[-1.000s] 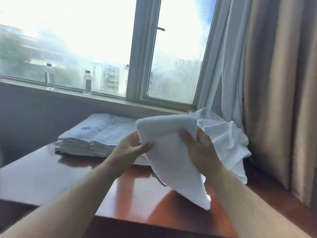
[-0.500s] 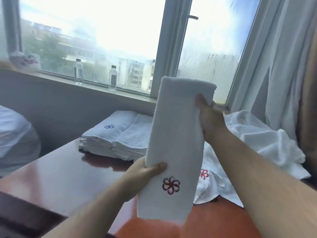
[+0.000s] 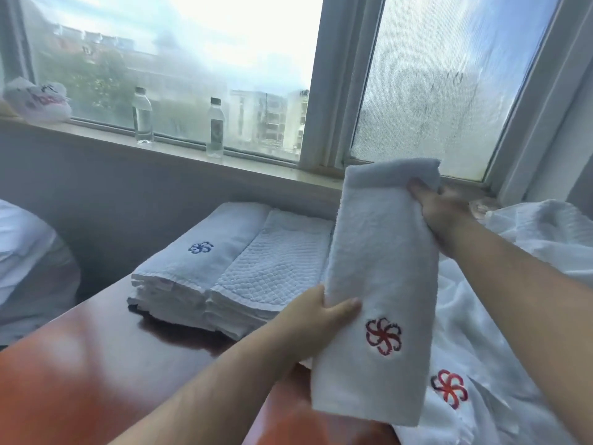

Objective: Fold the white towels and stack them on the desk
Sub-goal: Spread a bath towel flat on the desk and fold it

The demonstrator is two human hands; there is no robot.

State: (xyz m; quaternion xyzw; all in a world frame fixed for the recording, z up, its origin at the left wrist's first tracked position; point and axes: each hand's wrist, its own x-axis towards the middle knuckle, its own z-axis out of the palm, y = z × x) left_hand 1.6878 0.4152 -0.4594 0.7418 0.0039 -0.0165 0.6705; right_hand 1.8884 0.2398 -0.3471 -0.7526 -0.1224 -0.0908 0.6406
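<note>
A white towel (image 3: pixel 382 271) with a red flower emblem hangs folded into a long strip above the desk. My right hand (image 3: pixel 446 213) grips its top fold near the window sill. My left hand (image 3: pixel 317 319) pinches its left edge lower down, thumb on the front. Behind it on the reddish-brown desk (image 3: pixel 96 374) lie two side-by-side stacks of folded white towels (image 3: pixel 231 268), the left one bearing a blue emblem. A loose heap of unfolded white towels (image 3: pixel 513 332) covers the desk's right side, one showing a red emblem.
Two clear water bottles (image 3: pixel 215 126) stand on the window sill (image 3: pixel 179 152), and a white bag (image 3: pixel 38 101) sits at its far left. A white-covered shape (image 3: pixel 29 261) lies left of the desk. Curtains hang at the right edge.
The bunched towel was straightened into a long hanging strip. My right hand rose to its top while my left hand slid down its edge, and the view shifted left and closer.
</note>
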